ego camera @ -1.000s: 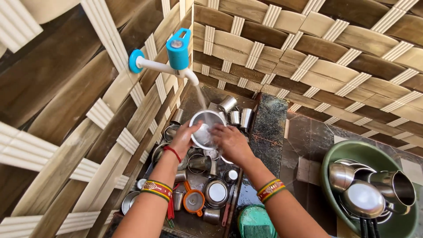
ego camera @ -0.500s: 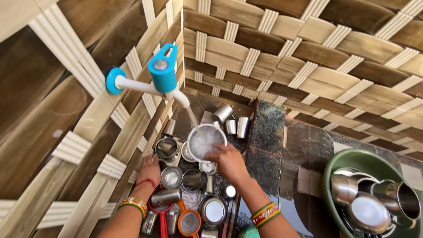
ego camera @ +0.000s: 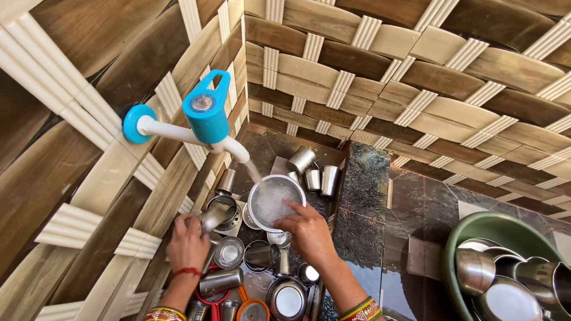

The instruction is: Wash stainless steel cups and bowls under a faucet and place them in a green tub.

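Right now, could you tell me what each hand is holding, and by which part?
Right hand holds the steel bowl by its near rim under the tap; left hand grips a steel tumbler around its side.

one tap (ego camera: 205, 119), one green tub (ego camera: 476, 229), two hands (ego camera: 189, 244)

Water is running from the blue-handled tap (ego camera: 205, 122) into the round steel bowl (ego camera: 275, 201) directly below its spout. My right hand (ego camera: 306, 229) is gripping the bowl's near rim, fingers reaching inside. My left hand (ego camera: 188, 242), left of the bowl, is closing around a steel tumbler (ego camera: 213, 217). More steel cups (ego camera: 314, 169) are lying beyond the bowl, against the tiled wall. Right of the bowl, past the dark stone ledge (ego camera: 360, 199), a green basin (ego camera: 493, 226) is holding steel vessels (ego camera: 476, 270).
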